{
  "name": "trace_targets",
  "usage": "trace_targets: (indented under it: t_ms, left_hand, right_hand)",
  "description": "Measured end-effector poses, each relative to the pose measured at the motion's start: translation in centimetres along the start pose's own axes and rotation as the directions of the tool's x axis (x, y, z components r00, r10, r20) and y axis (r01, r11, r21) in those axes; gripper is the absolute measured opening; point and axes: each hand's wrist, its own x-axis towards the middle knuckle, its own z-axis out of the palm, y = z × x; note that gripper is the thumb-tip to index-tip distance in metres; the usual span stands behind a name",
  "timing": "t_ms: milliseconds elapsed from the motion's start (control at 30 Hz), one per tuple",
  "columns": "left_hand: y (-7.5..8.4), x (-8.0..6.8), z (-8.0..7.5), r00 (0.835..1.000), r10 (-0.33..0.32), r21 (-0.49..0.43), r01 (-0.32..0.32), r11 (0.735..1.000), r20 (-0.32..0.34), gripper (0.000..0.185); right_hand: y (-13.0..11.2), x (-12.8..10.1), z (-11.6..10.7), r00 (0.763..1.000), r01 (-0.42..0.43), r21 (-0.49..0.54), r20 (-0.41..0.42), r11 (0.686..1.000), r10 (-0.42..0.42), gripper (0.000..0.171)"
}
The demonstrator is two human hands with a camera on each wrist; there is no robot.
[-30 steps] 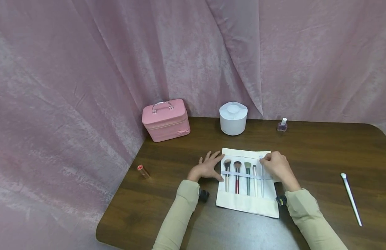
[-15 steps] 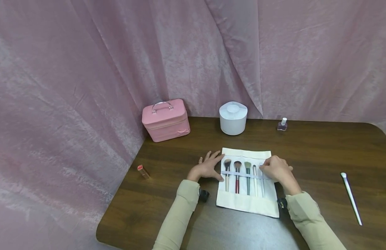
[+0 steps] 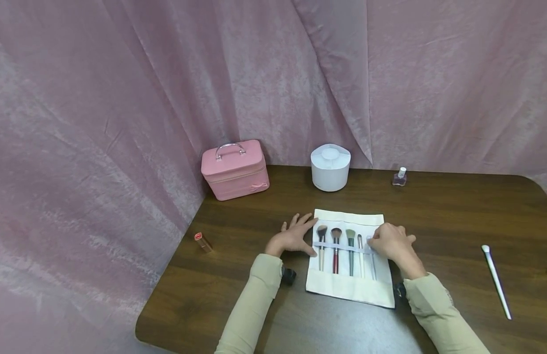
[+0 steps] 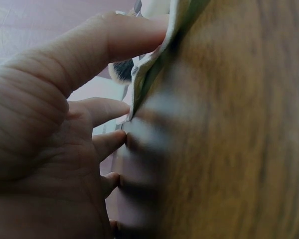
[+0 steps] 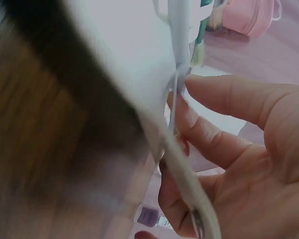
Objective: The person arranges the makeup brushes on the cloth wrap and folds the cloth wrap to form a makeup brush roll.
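A white cloth brush roll (image 3: pixel 344 287) lies unrolled on the table with several makeup brushes under its elastic strap, among them a red-handled brush (image 3: pixel 336 263) and a green one (image 3: pixel 351 258). My left hand (image 3: pixel 292 239) spreads its fingers at the roll's left edge; thumb and index fingertip touch that edge in the left wrist view. At the roll's right side my right hand (image 3: pixel 393 243) pinches the upper end of a pale, slim brush (image 5: pixel 179 37) between thumb and fingers. The fingers hide this brush's tip, and its lower end sits in the roll's bottom pocket.
A white brush (image 3: pixel 496 282) lies alone at the right. Along the back stand a pink case (image 3: pixel 235 172), a white round container (image 3: pixel 330 169) and a nail polish bottle (image 3: pixel 400 178). A lipstick (image 3: pixel 203 242) lies at the left, near the table's edge.
My right hand has moved slightly toward me, and the pale brush has slid down with it under the strap. My left hand stays at the roll's left edge.
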Motion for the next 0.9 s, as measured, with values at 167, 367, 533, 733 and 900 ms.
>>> trace_targets:
  t_ms: [167,367,533,733,900]
  left_hand:
    - [-0.2,0.0,0.0,1.0,0.005,-0.004,-0.005,1.0,0.007,0.101]
    - [-0.4,-0.1,0.0,1.0,0.007,-0.01,-0.007,1.0,0.007,0.102]
    - [-0.7,-0.1,0.0,1.0,0.006,-0.003,-0.006,1.0,0.005,0.102]
    - [-0.5,-0.1,-0.3,1.0,-0.001,-0.004,0.001,1.0,-0.001,0.102]
    - [-0.5,-0.2,-0.2,1.0,-0.001,-0.012,0.001,1.0,0.002,0.101]
  right_hand:
    - [0.7,-0.3,-0.3,0.998,0.059,0.026,-0.017,0.998,-0.059,0.022]
    - [2.3,-1.0,-1.7,0.985,0.143,0.071,-0.106,0.987,-0.135,0.023]
    - [4.0,-1.8,-2.8,0.967,0.18,0.09,-0.201,0.979,-0.159,0.021]
    - [6.4,-2.7,-3.9,0.944,0.158,0.094,-0.305,0.983,-0.123,0.028]
    - [9.1,-3.5,-4.9,0.95,0.11,0.048,-0.298,0.993,-0.091,0.037]
